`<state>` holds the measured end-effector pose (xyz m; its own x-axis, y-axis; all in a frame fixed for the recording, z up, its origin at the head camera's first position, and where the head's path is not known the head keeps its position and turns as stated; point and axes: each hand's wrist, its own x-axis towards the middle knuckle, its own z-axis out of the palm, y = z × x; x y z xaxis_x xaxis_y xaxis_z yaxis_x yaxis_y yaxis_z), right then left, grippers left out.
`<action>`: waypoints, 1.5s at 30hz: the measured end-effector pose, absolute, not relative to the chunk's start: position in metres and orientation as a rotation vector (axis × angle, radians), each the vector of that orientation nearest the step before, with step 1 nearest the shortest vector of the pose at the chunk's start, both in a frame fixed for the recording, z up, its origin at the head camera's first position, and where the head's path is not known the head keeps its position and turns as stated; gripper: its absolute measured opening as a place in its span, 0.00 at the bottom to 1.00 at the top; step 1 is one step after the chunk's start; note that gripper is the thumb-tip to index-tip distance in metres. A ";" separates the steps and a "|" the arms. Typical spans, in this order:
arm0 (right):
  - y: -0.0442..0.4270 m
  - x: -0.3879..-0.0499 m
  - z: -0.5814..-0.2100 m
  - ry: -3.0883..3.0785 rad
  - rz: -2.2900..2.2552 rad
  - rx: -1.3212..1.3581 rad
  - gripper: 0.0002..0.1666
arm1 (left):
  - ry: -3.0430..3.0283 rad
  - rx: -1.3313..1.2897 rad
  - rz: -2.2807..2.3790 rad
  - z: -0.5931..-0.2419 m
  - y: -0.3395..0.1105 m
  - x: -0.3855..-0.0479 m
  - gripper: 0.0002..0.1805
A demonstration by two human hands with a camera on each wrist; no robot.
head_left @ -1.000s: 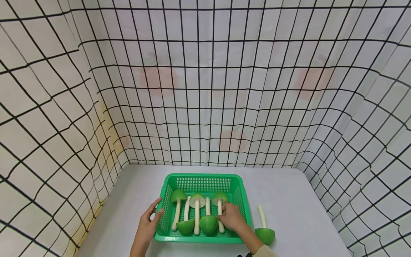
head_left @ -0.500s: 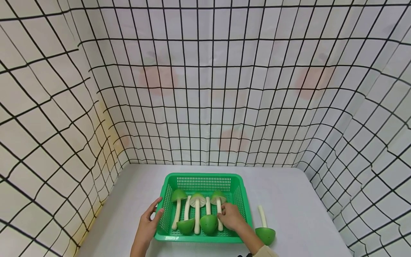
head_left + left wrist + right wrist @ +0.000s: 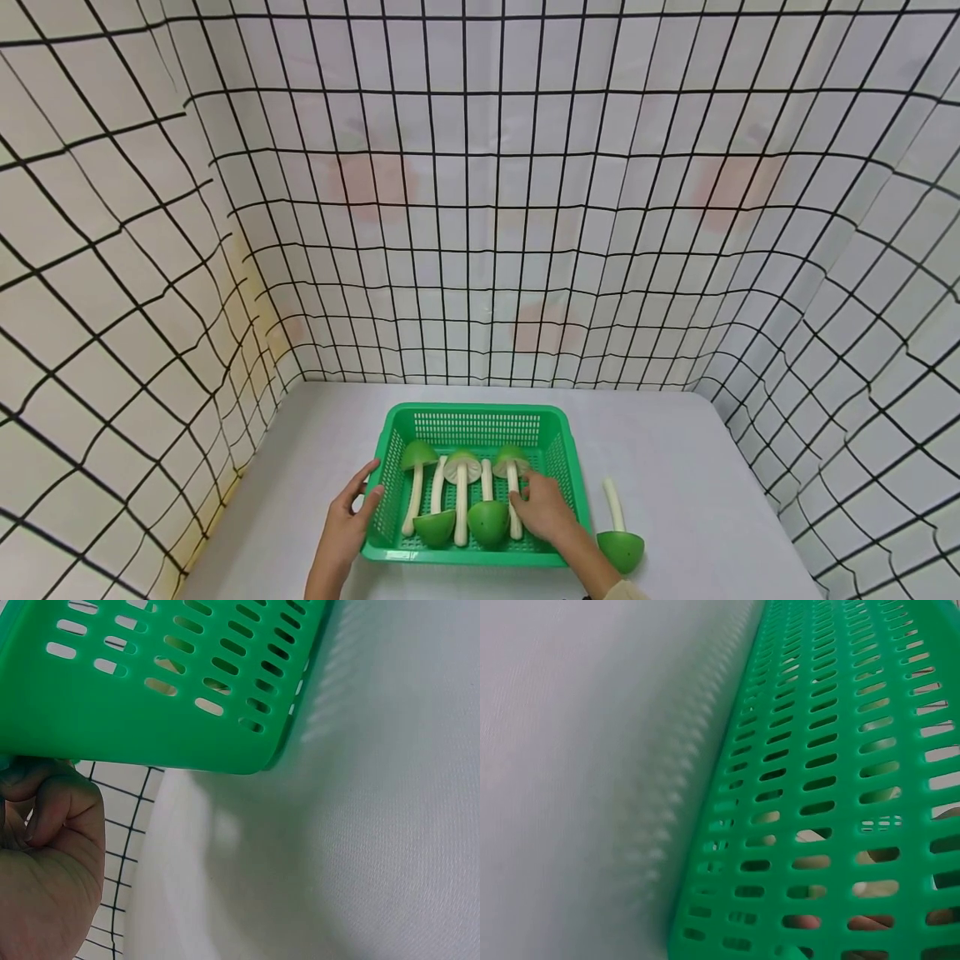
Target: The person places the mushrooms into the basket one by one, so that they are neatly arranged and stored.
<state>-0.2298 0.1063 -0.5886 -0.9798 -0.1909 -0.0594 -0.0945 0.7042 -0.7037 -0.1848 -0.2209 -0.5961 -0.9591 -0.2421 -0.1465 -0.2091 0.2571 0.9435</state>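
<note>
Several toy mushrooms with green caps and white stems lie in a green plastic basket (image 3: 472, 558), their caps pointing alternately to the back and the front. My left hand (image 3: 348, 512) holds the basket's left rim; in the left wrist view its curled fingers (image 3: 56, 806) are at the rim. Inside the basket on the right, my right hand (image 3: 546, 507) is beside the rightmost mushroom (image 3: 513, 498), thumb and forefinger parted close to its stem. The right wrist view shows mostly the slotted basket wall (image 3: 817, 780), which hides most of that hand.
Another green-capped mushroom (image 3: 619, 550) lies on the white table (image 3: 675, 467), just outside the basket's right wall. Black netting (image 3: 495, 250) over pale cloth encloses the back and both sides.
The rightmost mushroom shifted slightly left and back in my right hand, then stayed put. The right fingers have since loosened from its stem, moving slightly right. My left hand has stayed still.
</note>
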 end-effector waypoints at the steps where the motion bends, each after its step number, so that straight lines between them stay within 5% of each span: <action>1: 0.107 -0.229 -0.588 2.805 -1.121 -0.235 0.30 | -2.470 0.441 -1.845 -0.596 -0.221 -0.185 0.28; 22: 0.146 -0.225 -0.548 2.924 -1.461 -0.307 0.11 | -2.442 0.442 -1.894 -0.597 -0.222 -0.186 0.28; 45: 0.217 -0.232 -0.553 3.068 -1.377 -0.114 0.10 | -2.453 0.440 -1.891 -0.595 -0.221 -0.185 0.28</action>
